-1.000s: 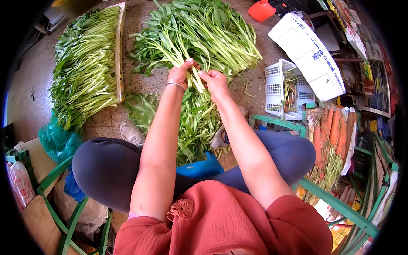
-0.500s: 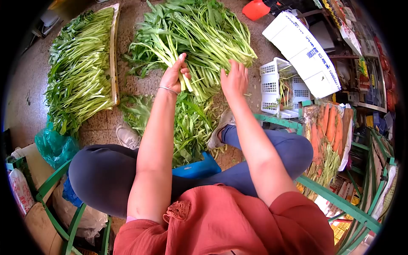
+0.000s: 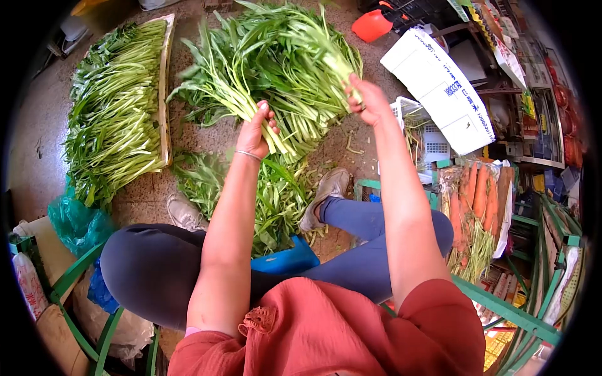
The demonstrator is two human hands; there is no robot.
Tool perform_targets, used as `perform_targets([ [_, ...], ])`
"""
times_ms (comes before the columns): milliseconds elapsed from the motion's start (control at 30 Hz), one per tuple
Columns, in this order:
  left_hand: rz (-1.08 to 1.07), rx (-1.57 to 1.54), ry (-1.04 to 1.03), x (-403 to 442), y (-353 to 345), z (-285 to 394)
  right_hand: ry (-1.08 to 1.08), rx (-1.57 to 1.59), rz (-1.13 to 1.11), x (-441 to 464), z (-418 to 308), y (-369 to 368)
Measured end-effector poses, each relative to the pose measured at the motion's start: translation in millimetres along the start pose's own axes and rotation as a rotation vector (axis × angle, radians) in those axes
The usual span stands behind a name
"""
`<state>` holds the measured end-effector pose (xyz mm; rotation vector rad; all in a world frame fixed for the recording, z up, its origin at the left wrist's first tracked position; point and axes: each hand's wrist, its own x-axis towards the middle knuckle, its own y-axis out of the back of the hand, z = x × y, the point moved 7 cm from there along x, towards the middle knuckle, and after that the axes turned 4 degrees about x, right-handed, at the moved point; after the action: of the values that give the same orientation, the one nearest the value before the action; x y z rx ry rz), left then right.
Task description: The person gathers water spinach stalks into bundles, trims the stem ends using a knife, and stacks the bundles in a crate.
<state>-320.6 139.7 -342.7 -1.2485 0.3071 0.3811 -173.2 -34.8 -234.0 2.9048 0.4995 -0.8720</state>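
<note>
My left hand (image 3: 256,133) is closed around a small bunch of water spinach (image 3: 235,100), its pale cut stems poking out below my fingers and its leaves fanning up and left. Over the right side of the large water spinach pile (image 3: 282,56), my right hand (image 3: 370,103) grips more stalks (image 3: 335,59), slightly blurred, by their stem ends. Looser leafy greens (image 3: 276,200) lie on the floor between my shoes, nearer to me than the pile.
Left of the pile, neatly laid water spinach (image 3: 116,106) lies along a pale board edge (image 3: 166,88). To the right are a white crate (image 3: 433,141), a white box panel (image 3: 439,91) and carrots (image 3: 486,194). A blue plastic piece (image 3: 288,257) is between my legs; green metal frames (image 3: 501,307) flank me.
My right hand, open over the pile before, has moved right and closed on stalks, lifting them. The bunch in my left hand looks fuller and spreads further left.
</note>
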Motion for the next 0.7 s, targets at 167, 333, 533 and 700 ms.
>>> perform_targets([
  [167,0.041,0.031,0.016,-5.4,2.4,-6.9,-0.106,0.376,-0.208,-10.1,42.8,-25.4],
  [333,0.056,0.079,0.064,-7.5,-4.4,-15.0,0.238,-0.136,-0.026,-51.4,58.9,-70.6],
  [533,-0.041,0.216,-0.006,-3.7,-7.1,-12.7,0.577,-0.770,0.094,-65.5,94.5,-100.6],
  [700,-0.040,0.288,0.044,-9.2,-0.6,-12.9,0.538,-0.966,-0.004,-79.2,90.2,-113.8],
])
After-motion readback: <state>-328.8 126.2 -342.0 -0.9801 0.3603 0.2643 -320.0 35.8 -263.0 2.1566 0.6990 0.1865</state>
